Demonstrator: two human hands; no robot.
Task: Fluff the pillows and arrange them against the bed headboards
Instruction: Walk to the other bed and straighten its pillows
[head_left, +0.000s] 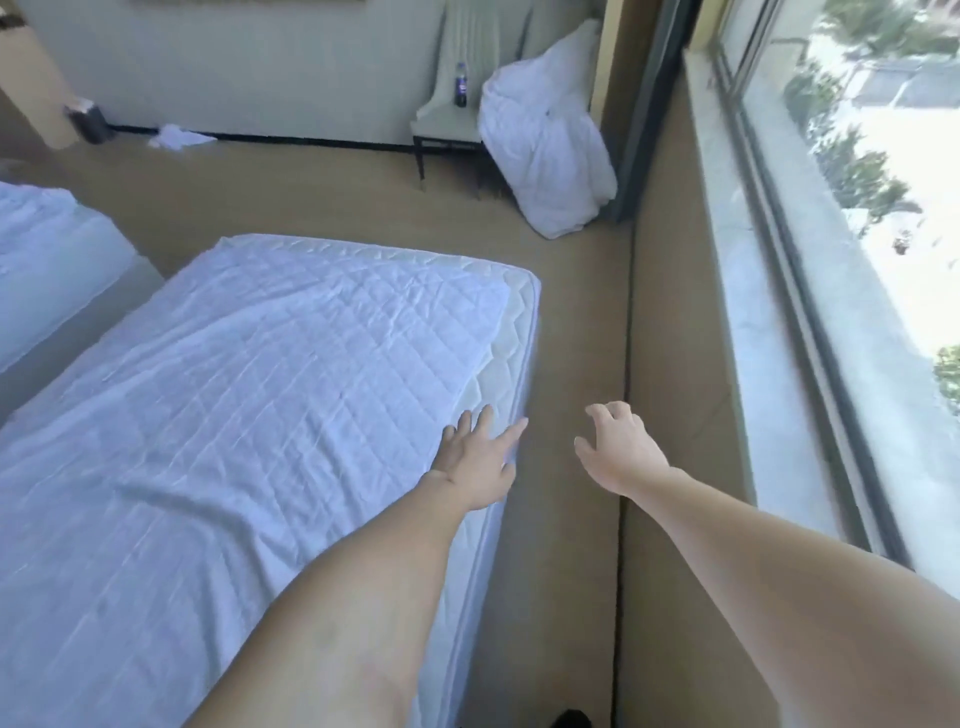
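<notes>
The main risk is that nothing gets fluffed at all: no pillow lies on the near bed, and neither headboard is in view, so the person could pick up the wrong bundle or set it at the wrong end. The white bundle leaning against the chair by the window is the likeliest candidate, though its folds look more like a bunched duvet with perhaps 1 pillow peaking at the top; which it is cannot be told. It stands well beyond the foot corner of the bed, so dragging it along the floor would soil it, and pulling it carelessly might knock the bottle off the chair seat.

The left hand rests flat on the bed's right edge, fingers spread and holding nothing. The right hand hangs over the floor between bed and window, fingers loosely curled and empty. A second bed shows at the left edge, also with no pillow in sight.

The bundle is plain white, soft and slumped, with deep creases; it should be light but floppy, needing 2 hands.
</notes>
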